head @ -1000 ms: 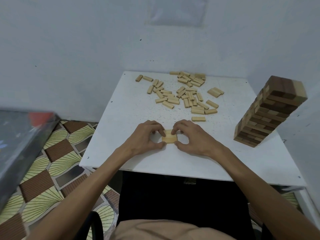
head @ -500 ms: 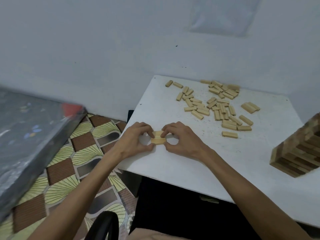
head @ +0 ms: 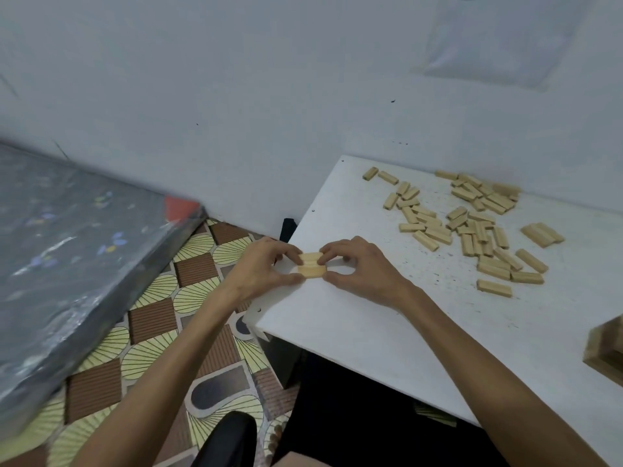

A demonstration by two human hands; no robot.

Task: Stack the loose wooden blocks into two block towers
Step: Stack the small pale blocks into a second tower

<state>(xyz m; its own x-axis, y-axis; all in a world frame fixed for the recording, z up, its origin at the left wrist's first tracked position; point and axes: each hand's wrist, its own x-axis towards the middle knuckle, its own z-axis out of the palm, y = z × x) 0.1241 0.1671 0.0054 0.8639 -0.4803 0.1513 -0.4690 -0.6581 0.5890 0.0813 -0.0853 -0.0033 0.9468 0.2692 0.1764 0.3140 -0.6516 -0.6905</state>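
A small row of pale wooden blocks point(head: 312, 264) lies side by side near the left edge of the white table point(head: 364, 332). My left hand point(head: 261, 267) pinches its left end with thumb and fingers. My right hand point(head: 357, 267) pinches the right end the same way. A scatter of several loose pale blocks point(head: 472, 224) lies at the far side of the table. Only the base corner of a built tower of dark and light blocks point(head: 606, 352) shows at the right edge of the view.
The table stands in a corner of grey walls. To its left are a patterned tiled floor point(head: 151, 318) and a plastic-wrapped grey slab point(head: 67, 264) leaning over it. A black chair part point(head: 226, 439) shows below my arms.
The view has swung to the left, so the built tower has slid almost out of view. My hands, still pinching the row of blocks, have shifted with it toward the table's left edge.
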